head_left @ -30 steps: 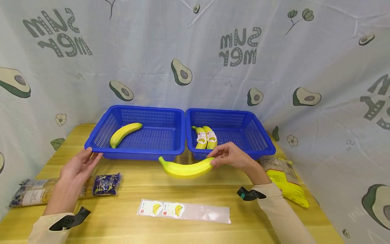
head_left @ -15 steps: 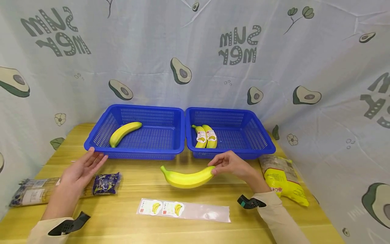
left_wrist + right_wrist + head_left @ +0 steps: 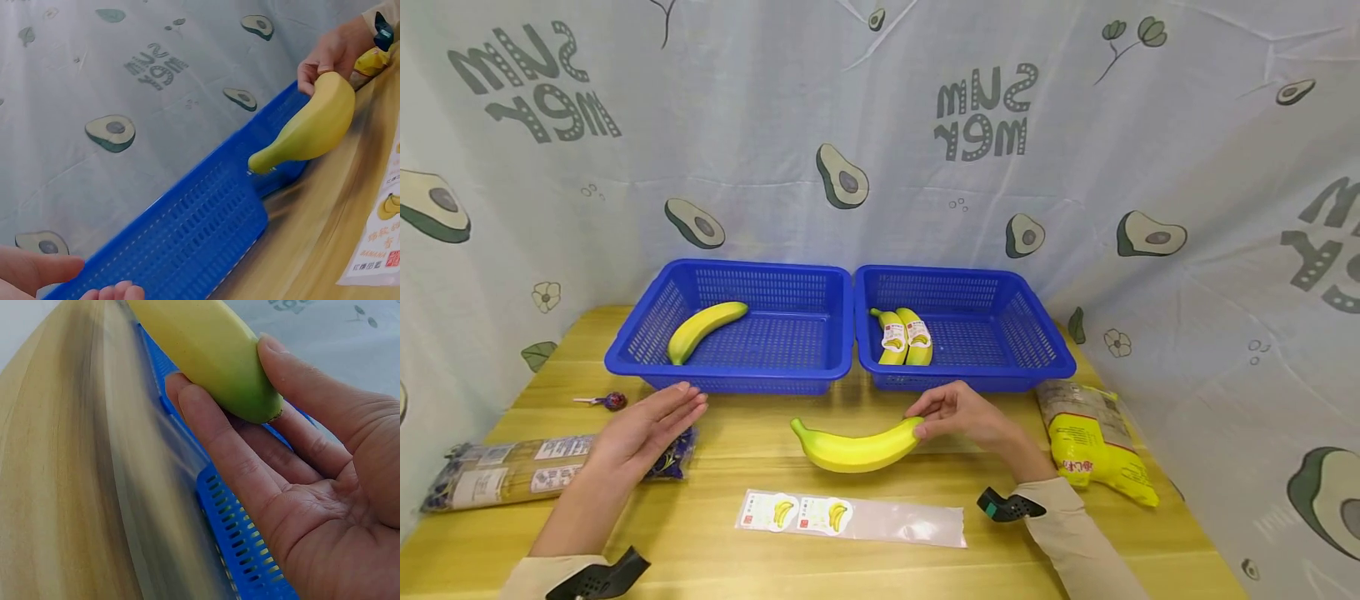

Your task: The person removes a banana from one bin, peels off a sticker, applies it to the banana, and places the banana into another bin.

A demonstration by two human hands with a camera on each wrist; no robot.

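Note:
My right hand (image 3: 958,414) pinches the tip of a banana (image 3: 853,450) between thumb and fingers; the stem points left. In the right wrist view the banana's greenish end (image 3: 250,400) sits between thumb and fingertips. My left hand (image 3: 643,429) has its fingers straight and holds nothing, in front of the left blue basket (image 3: 737,375). That basket holds one banana (image 3: 703,329) with no label showing. Inside the right blue basket (image 3: 970,375) lie two bananas (image 3: 904,321) with labels. A strip of banana stickers (image 3: 850,518) lies on the table below the held banana.
A long packet of noodles or pasta (image 3: 512,475) lies at the left, partly behind my left arm. Beyond it is a lollipop (image 3: 613,401). A yellow bag (image 3: 1093,442) rests at the right beside my forearm. A printed curtain (image 3: 760,125) hangs behind the baskets.
My left hand has left the left basket's rim and moved right, uncovering the lollipop. My right hand has drawn the banana down toward me, away from the baskets.

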